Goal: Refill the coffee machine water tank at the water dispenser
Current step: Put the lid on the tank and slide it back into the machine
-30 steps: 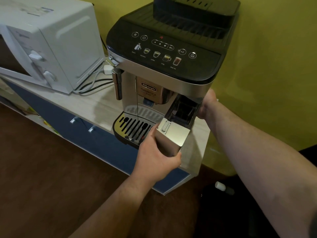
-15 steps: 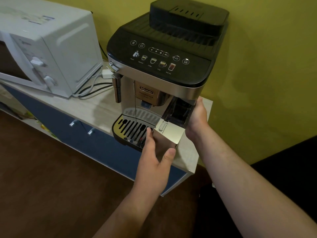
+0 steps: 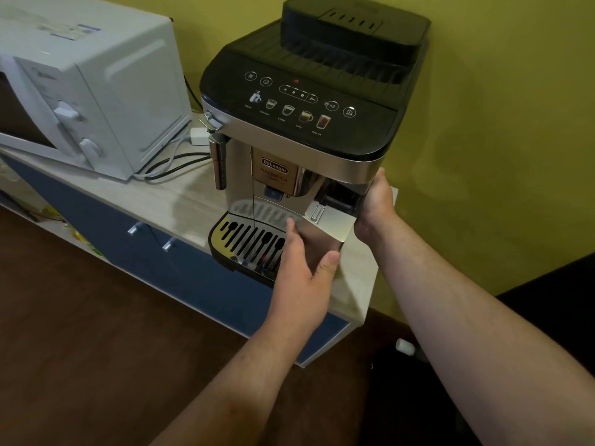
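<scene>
Silver and shiny, the water tank has both hands on it. The left hand is partly curled on the tank's front, with the thumb on one side and the fingers on the other. The right hand wraps around the tank's right side. The tank sticks out a little from the front right of the coffee machine. The machine stands on a pale wood bench. A white microwave sits to its left.
</scene>
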The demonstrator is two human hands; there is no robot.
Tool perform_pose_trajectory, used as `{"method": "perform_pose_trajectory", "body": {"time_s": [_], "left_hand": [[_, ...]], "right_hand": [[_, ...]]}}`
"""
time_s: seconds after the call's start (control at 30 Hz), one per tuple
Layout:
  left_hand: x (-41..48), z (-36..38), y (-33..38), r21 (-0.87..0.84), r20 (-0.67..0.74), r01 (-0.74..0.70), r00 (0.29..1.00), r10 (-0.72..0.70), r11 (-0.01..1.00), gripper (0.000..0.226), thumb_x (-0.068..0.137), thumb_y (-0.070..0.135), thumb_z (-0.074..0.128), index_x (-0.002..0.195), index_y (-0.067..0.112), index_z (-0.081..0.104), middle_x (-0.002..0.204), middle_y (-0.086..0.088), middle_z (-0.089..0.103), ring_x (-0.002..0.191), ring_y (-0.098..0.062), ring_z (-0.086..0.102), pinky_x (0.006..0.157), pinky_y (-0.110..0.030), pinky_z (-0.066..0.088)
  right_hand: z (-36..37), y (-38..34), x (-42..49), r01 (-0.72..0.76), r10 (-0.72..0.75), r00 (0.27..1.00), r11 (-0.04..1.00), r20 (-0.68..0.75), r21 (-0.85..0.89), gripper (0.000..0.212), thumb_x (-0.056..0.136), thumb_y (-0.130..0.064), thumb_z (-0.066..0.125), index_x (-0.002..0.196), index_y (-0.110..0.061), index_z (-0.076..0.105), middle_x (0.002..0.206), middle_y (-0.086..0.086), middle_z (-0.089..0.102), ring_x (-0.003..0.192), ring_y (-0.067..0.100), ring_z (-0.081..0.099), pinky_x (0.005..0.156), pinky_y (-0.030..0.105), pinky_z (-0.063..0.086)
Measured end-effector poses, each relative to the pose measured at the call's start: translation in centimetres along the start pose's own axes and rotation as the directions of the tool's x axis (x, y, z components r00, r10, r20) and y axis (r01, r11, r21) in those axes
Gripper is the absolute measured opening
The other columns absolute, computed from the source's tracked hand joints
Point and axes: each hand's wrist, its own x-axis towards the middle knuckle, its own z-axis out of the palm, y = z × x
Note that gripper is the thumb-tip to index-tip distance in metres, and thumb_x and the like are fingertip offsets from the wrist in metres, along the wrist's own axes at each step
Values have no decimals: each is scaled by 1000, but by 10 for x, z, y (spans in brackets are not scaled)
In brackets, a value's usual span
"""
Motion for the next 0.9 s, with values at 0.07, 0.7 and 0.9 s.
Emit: {"method": "perform_pose_trajectory", "body": {"time_s": [0.07, 0.7, 0.9], "left_hand": [[3, 1, 1, 4, -3, -1, 1000, 1, 1000, 83, 98, 30, 56, 159, 29, 0, 154, 5, 39, 133, -7, 41, 101, -20, 32], [31, 22, 7, -98, -86, 18, 996, -26, 995, 71, 87, 51, 62, 148, 27, 34, 139, 7, 53, 125, -8, 54, 107, -40, 48], [-3, 1, -4, 22, 91, -131, 988, 129, 991, 74, 93, 39, 58, 153, 48, 15, 161, 24, 12, 141, 1, 25, 113, -27, 30]], "right_hand": [[1, -1, 3, 6, -6, 1000, 1000, 0, -4, 59, 98, -53, 18, 110, -17, 63, 91, 6, 72, 97, 27, 64, 70, 34, 53], [-1, -21, 34, 37, -38, 999, 999, -31, -28, 49, 94, -50, 32, 102, -18, 69, 76, 3, 76, 96, 30, 67, 86, 42, 53], [-8, -9, 24, 29, -29, 999, 1000, -23, 8, 39, 93, -53, 34, 88, -23, 60, 80, 1, 65, 77, 23, 56, 66, 31, 44]]}}
